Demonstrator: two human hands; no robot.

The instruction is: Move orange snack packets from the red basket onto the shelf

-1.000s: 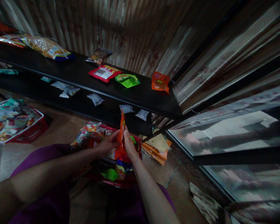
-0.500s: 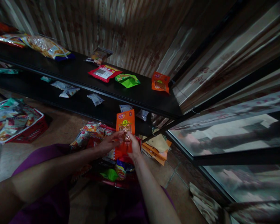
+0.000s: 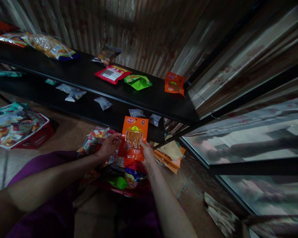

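Observation:
An orange snack packet with a clear window showing brown sticks is held upright in front of me. My right hand grips its right edge, thumb across the front and the other fingers hidden behind. My left hand is at the packet's left edge with curled fingers, closed at that edge. Below both hands is a red basket of snacks, among them white-and-red packets, a blue-and-yellow packet and a green packet.
A black two-tier shelf runs ahead, bearing a red packet, a green pouch and another orange packet. A second red basket stands left. Flat orange packets or card lie on the floor, near glass panels at right.
The orange packet has come closer and its front shows more fully. My left hand has shifted left, off the packet's front to its edge. The view has moved slightly.

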